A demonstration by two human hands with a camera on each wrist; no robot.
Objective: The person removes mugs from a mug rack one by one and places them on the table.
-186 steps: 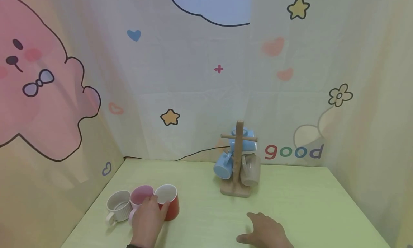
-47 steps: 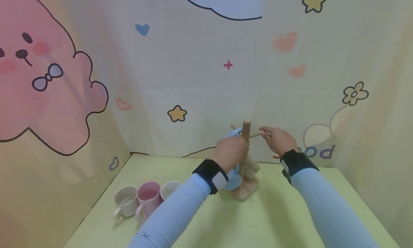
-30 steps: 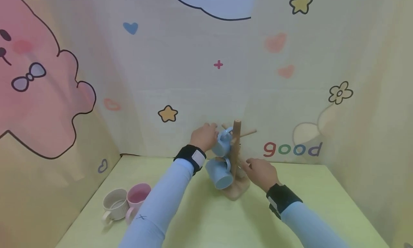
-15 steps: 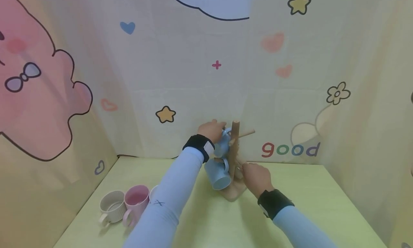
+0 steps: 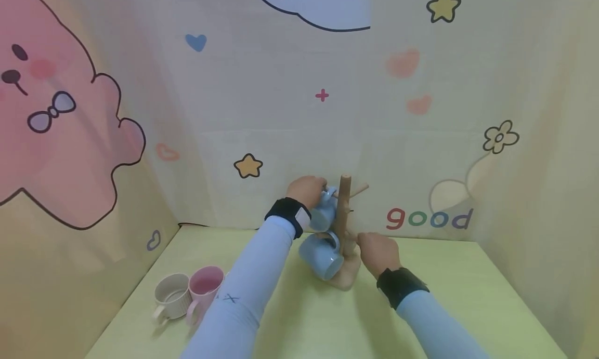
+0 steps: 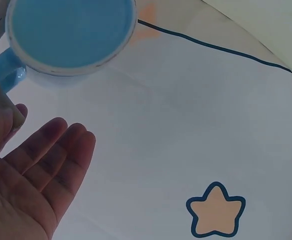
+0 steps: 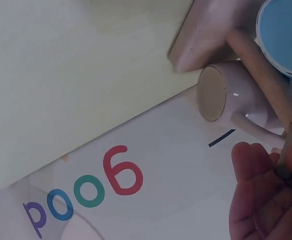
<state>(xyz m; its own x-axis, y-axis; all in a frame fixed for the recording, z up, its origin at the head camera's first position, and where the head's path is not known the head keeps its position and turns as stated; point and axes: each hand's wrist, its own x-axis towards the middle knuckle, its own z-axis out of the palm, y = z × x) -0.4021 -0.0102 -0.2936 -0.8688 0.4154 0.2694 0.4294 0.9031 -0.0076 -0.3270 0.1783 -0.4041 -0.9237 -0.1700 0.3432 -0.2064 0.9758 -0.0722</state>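
Note:
A wooden mug tree (image 5: 343,208) stands on the table with two light blue mugs on its left side, an upper mug (image 5: 323,216) and a lower mug (image 5: 319,256). My left hand (image 5: 306,190) pinches the tip of an upper peg (image 6: 10,109) between thumb and index finger; the blue mug's handle hangs on that peg, and the other fingers are stretched out. Lower on the right, my right hand (image 5: 379,254) grips the end of another peg (image 7: 288,150). A beige mug (image 7: 231,90) hangs by its handle there, mostly hidden in the head view.
At the table's left stand a ribbed white mug (image 5: 172,296) and a pink mug (image 5: 206,286), side by side. My left sleeve (image 5: 234,296) covers the spot beside the pink mug. A printed curtain (image 5: 281,115) hangs close behind the mug tree.
My left hand has left the mugs at the left and come to the upper peg. My right hand has gone from an upper peg to a lower one. The mug tree has turned.

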